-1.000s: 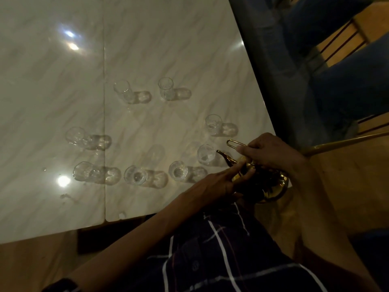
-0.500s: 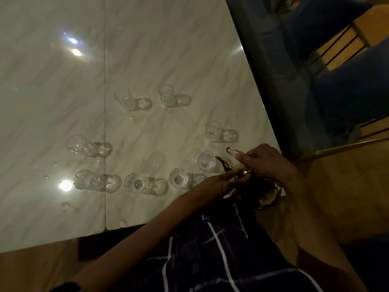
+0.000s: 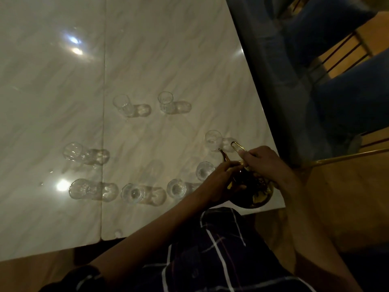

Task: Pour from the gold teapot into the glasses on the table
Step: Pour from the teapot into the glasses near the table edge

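So, both hands are gripping the shiny gold metal teapot at the white marble table corner.

Right hand is pinching the wire handle, left hand is steadying the body; spout is pointing away toward the nearest small clear glass.

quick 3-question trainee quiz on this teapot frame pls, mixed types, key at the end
1. How many glasses stand on the table?
2. True or false: the right hand grips the handle of the gold teapot.
3. Which glass is the teapot's spout nearest? A) the far one by the table's right edge B) the front left corner one C) the far left one

Key: 1) eight. 2) true, while the left hand rests on the pot's body. 3) A.
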Tool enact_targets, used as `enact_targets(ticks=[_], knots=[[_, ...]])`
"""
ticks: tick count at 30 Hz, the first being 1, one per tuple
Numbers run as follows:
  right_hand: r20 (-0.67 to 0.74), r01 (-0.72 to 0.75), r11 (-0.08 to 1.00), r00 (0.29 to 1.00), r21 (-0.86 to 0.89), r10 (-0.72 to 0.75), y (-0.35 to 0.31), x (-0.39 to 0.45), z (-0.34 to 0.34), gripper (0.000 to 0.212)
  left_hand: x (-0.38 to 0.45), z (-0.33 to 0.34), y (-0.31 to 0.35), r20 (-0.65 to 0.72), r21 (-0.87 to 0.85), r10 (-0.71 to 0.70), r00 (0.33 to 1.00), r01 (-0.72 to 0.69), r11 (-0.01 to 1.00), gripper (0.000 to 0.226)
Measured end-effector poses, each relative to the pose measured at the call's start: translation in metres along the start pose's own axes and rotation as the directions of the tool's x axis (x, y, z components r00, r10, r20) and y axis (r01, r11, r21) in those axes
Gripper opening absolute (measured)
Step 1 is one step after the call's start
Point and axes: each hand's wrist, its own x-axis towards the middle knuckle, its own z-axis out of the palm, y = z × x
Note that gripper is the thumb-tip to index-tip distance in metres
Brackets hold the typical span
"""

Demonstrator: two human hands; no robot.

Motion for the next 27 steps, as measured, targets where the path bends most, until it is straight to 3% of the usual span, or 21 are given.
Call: enact_targets(ticks=[13, 27], knots=[[0.0, -0.035, 0.999, 0.999, 0.001, 0.035, -0.019, 0.041, -0.018, 0.041, 0.033, 0.005, -0.015, -0.054, -0.149, -0.092, 0.994, 0.083, 0.985, 0.06], [0.014, -0.044, 0.998, 0.999, -0.036, 0.044, -0.04, 0.055, -0.033, 0.037, 0.052, -0.01, -0.01, -0.112, -0.179, -0.087, 0.99, 0.066, 0.982, 0.057]])
